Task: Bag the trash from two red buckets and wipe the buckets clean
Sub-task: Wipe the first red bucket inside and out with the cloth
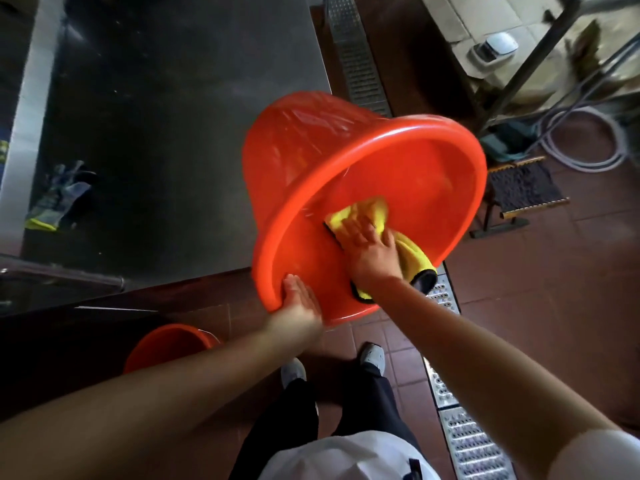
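Note:
A red bucket (433,161) is tilted with its mouth toward me, held in the air at the corner of a steel table. My left hand (299,301) grips its near rim, thumb on the inside. My right hand (370,249) reaches inside the bucket and presses a yellow cloth (349,214) flat against the inner wall; part of the cloth hangs out under my wrist. A second red bucket (166,344) stands on the floor under my left forearm, mostly hidden by it.
The steel table (166,98) fills the left, with a pair of work gloves (57,199) near its left edge. A metal floor drain grate (464,441) runs along the right of my feet. A low stool (519,188) and hoses (588,133) stand at right.

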Demonstrator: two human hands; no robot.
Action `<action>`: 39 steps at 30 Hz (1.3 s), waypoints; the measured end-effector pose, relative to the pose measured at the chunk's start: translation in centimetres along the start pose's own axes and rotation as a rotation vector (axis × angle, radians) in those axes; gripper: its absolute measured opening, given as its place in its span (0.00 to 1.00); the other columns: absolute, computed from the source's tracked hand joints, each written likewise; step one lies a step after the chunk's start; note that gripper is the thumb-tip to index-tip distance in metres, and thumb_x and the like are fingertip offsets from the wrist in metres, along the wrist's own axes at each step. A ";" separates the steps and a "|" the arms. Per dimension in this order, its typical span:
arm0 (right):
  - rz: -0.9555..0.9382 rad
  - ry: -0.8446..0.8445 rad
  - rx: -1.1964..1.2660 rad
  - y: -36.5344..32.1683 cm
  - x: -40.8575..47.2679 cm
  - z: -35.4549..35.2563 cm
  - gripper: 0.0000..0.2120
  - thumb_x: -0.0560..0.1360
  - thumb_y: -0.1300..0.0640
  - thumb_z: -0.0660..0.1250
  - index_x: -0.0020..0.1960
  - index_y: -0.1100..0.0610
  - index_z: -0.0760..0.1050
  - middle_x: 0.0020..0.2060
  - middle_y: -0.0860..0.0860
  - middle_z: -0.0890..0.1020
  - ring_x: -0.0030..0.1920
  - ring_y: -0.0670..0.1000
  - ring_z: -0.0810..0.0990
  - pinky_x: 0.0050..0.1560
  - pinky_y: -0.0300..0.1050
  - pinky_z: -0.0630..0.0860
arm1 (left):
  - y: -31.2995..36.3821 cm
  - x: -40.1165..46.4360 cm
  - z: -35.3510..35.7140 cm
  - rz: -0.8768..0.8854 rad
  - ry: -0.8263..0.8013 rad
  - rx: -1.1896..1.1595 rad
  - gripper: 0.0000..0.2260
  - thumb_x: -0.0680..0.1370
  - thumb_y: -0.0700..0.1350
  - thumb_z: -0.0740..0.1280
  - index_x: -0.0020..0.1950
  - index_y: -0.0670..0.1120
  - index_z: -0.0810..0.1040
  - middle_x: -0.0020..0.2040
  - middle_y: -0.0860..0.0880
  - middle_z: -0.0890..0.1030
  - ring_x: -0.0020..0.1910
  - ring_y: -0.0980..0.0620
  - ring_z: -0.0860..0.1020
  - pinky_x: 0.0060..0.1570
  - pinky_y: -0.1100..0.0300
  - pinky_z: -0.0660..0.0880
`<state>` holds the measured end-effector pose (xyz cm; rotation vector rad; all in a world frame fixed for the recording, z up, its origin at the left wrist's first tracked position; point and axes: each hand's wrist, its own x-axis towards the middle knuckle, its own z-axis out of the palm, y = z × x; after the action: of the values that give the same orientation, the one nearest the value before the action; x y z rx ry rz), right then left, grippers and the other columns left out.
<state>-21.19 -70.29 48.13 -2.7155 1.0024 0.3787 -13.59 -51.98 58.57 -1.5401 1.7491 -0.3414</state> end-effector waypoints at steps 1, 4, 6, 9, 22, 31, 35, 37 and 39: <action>0.022 -0.019 0.052 -1.4 -0.4 0.1 0.25 0.84 0.47 0.50 0.80 0.40 0.52 0.81 0.44 0.52 0.81 0.54 0.49 0.75 0.63 0.50 | -0.1 0.2 -0.3 -0.014 -0.016 -0.030 0.22 0.71 0.44 0.53 0.49 0.44 0.86 0.44 0.41 0.85 0.43 0.41 0.85 0.45 0.51 0.81; -0.084 -0.098 0.263 -5.1 -3.1 0.9 0.25 0.83 0.40 0.46 0.79 0.38 0.53 0.81 0.41 0.53 0.81 0.52 0.49 0.75 0.62 0.52 | -0.5 0.2 -0.4 -0.045 -0.017 -0.125 0.19 0.69 0.43 0.56 0.43 0.42 0.87 0.40 0.39 0.85 0.40 0.40 0.84 0.41 0.50 0.81; -0.196 -0.096 0.287 -4.0 -4.9 0.7 0.25 0.82 0.39 0.47 0.79 0.36 0.54 0.80 0.39 0.52 0.81 0.49 0.48 0.74 0.60 0.56 | -0.8 -0.1 0.2 -0.030 0.011 -0.096 0.22 0.69 0.39 0.52 0.44 0.40 0.87 0.40 0.37 0.84 0.40 0.38 0.84 0.41 0.49 0.81; -0.252 -0.088 0.165 -0.8 -6.0 -0.2 0.26 0.82 0.45 0.54 0.79 0.38 0.55 0.81 0.40 0.50 0.81 0.48 0.46 0.74 0.60 0.57 | -1.4 -0.2 0.5 0.019 0.019 -0.018 0.22 0.70 0.37 0.52 0.48 0.39 0.86 0.42 0.35 0.84 0.40 0.36 0.84 0.42 0.47 0.81; -0.183 -0.134 0.152 -5.1 -2.3 -1.6 0.25 0.83 0.41 0.47 0.80 0.39 0.51 0.81 0.44 0.50 0.81 0.51 0.46 0.76 0.64 0.48 | -3.2 -1.3 1.8 0.044 0.062 -0.089 0.21 0.72 0.44 0.54 0.47 0.41 0.87 0.43 0.38 0.85 0.41 0.40 0.85 0.43 0.51 0.82; -0.073 -0.112 0.121 -7.1 11.3 0.9 0.23 0.83 0.49 0.50 0.78 0.40 0.58 0.80 0.47 0.56 0.80 0.54 0.50 0.72 0.67 0.52 | -0.9 0.4 3.6 -0.016 0.083 -0.086 0.16 0.69 0.39 0.59 0.46 0.35 0.85 0.42 0.33 0.83 0.40 0.35 0.83 0.40 0.47 0.81; -0.089 -0.112 0.141 -7.0 11.0 1.3 0.25 0.82 0.50 0.53 0.78 0.40 0.59 0.81 0.46 0.54 0.80 0.53 0.50 0.71 0.65 0.53 | -1.7 0.4 3.5 0.020 0.132 -0.114 0.13 0.65 0.42 0.68 0.44 0.37 0.86 0.40 0.35 0.84 0.40 0.36 0.84 0.39 0.47 0.81; -0.101 -0.128 0.177 -7.0 9.2 0.7 0.26 0.81 0.50 0.54 0.78 0.40 0.59 0.81 0.46 0.55 0.80 0.53 0.50 0.71 0.64 0.53 | -2.1 0.2 3.3 0.048 0.114 -0.105 0.16 0.65 0.48 0.71 0.45 0.38 0.86 0.41 0.36 0.84 0.41 0.38 0.84 0.41 0.48 0.81; -0.114 -0.128 0.217 -7.0 6.5 -0.2 0.26 0.81 0.50 0.55 0.78 0.41 0.60 0.80 0.45 0.57 0.79 0.52 0.52 0.71 0.63 0.53 | -2.4 0.0 3.2 0.043 0.107 -0.091 0.20 0.65 0.55 0.73 0.46 0.41 0.87 0.43 0.38 0.85 0.42 0.40 0.84 0.44 0.49 0.81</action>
<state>-11.78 -69.03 47.06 -2.5050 0.8009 0.3923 -9.64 -51.67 57.91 -1.5702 1.9011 -0.3320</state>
